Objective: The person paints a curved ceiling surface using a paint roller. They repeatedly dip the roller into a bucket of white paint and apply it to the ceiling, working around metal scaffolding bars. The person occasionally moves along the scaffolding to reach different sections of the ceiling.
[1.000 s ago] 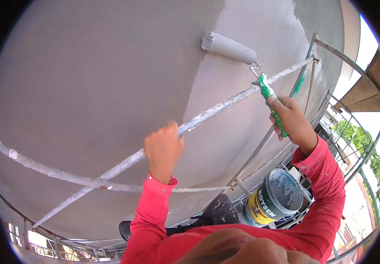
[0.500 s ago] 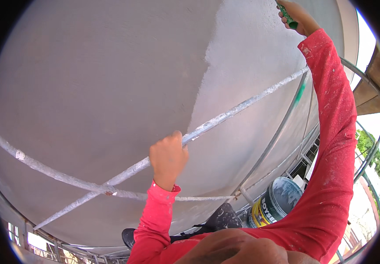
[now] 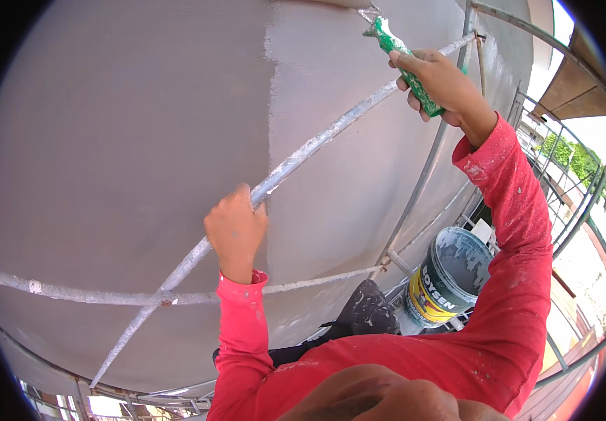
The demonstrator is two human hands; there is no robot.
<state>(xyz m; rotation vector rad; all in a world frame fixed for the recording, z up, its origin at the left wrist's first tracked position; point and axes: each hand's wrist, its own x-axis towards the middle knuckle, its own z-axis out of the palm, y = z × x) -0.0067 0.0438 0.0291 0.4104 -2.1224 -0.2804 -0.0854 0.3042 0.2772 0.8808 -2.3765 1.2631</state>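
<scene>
My right hand (image 3: 451, 85) is closed round the green, paint-spattered handle of a paint roller (image 3: 385, 38). Only the lower edge of its roller sleeve (image 3: 334, 3) shows at the top of the view, by the wall (image 3: 141, 126). Darker grey covers the wall's left part; a paler band lies right of a ragged upright line. Lower down, my left hand (image 3: 236, 228) is wrapped round a diagonal scaffold brace (image 3: 338, 128), which is flecked with paint.
A dark paint bucket (image 3: 450, 277) with a yellow label and pale paint inside stands at lower right, close to my right arm. Another scaffold brace (image 3: 99, 295) crosses the first. Upright posts (image 3: 422, 179) and curved railings (image 3: 601, 182) stand on the right.
My right hand has come down and left with the roller, bringing more of its handle and frame into view. My left hand still grips the brace. The whole view has shifted.
</scene>
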